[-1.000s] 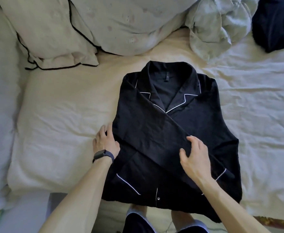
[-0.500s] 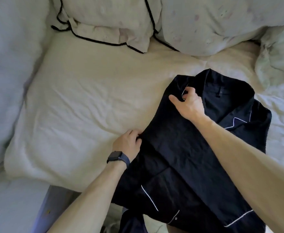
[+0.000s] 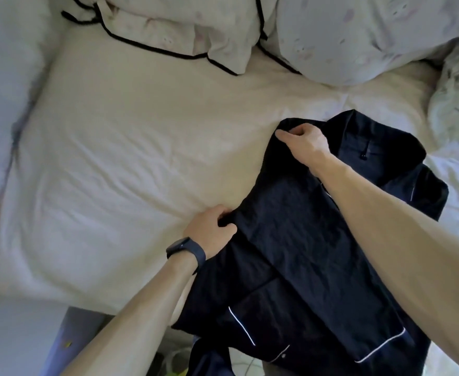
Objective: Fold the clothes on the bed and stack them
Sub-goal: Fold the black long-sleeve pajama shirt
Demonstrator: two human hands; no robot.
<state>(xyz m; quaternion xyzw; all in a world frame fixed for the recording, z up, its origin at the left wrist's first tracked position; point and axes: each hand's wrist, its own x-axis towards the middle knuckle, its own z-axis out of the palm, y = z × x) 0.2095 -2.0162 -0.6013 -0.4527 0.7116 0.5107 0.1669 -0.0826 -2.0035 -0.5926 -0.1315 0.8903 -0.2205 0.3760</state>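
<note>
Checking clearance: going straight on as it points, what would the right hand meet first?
Gripping the shirt, the right hand points toward the black-trimmed pillow, likely met first across bare sheet; depth unclear.

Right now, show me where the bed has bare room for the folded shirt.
Bare sheet spreads wide left of the shirt, below the pillows. Crowded at right: rumpled bedding lies past the shirt.

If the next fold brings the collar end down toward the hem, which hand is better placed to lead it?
Right, probably. The right hand pinches the dark shirt at its shoulder corner beside the collar; the left hand holds the side edge halfway down.
</note>
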